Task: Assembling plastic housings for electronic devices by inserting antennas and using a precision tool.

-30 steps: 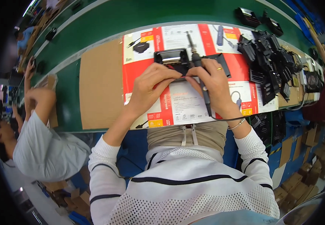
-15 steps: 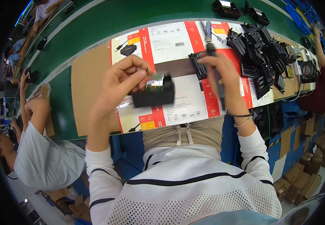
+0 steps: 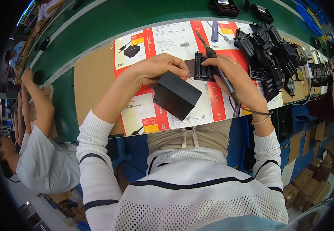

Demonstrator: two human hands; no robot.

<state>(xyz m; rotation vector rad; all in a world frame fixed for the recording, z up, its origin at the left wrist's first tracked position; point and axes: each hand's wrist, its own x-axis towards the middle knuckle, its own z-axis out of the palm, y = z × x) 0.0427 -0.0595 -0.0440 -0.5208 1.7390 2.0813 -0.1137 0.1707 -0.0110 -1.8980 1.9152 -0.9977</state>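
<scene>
Between the thumb and fingertips of my left hand [image 3: 159,70] a thin red wire [image 3: 189,78] is pinched. Right below those fingers a black plastic box [image 3: 177,95] is tilted, its plain closed side facing up; whether other fingers also grip it is hidden. My right hand [image 3: 234,75] is closed round a soldering iron [image 3: 221,73], whose cable runs back under the wrist. The iron's brownish metal tip points up and away, apart from the wire. Just beyond the right fingers lies a slotted black plastic part [image 3: 203,69], partly covered by the hand.
Printed red-and-white cardboard [image 3: 176,46] covers the work area, with plain brown cardboard [image 3: 93,88] to its left. At the right is a heap of black plastic parts [image 3: 267,57], and beyond it a small fan [image 3: 318,74]. Co-workers sit at both sides.
The black box has turned from showing its open side to its closed side and shifted right. My left hand moved right, and the soldering iron now slants with its tip away from me.
</scene>
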